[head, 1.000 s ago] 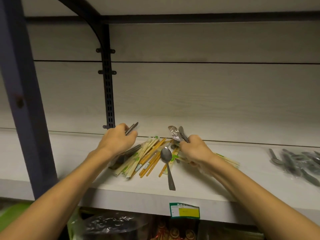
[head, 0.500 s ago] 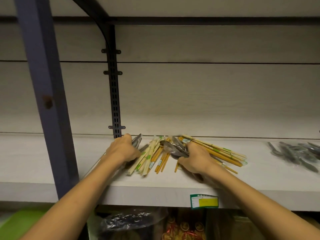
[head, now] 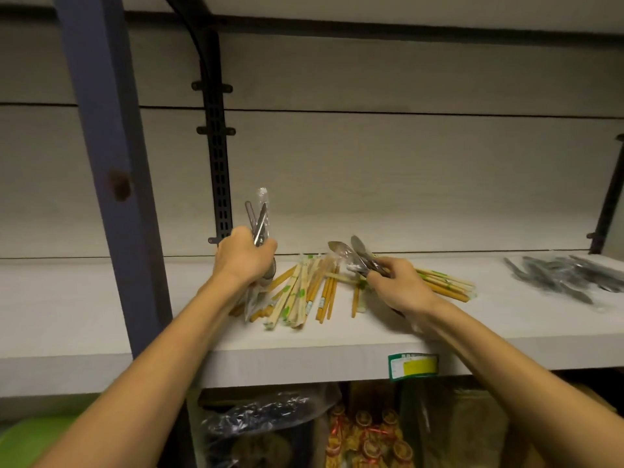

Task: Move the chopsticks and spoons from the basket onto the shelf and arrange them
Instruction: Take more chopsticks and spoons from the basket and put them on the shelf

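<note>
Shiny metal spoons (head: 259, 220) in clear wrap are sticking up out of the left hand (head: 243, 259), which is gripping two or three of them. Two more wrapped spoons (head: 351, 257) are being pinched in the right hand (head: 397, 285). Between and under both hands, one loose heap of chopsticks (head: 304, 292) is lying on the white shelf (head: 101, 319); they are too many to count. Far right, a blurry pile of grey spoons (head: 567, 275) is lying on the same shelf. A blue post (head: 111, 163) is standing at the left. One green and yellow price tag (head: 412, 366) is sticking to the shelf edge. Below, dark bags are hard to make out.
</note>
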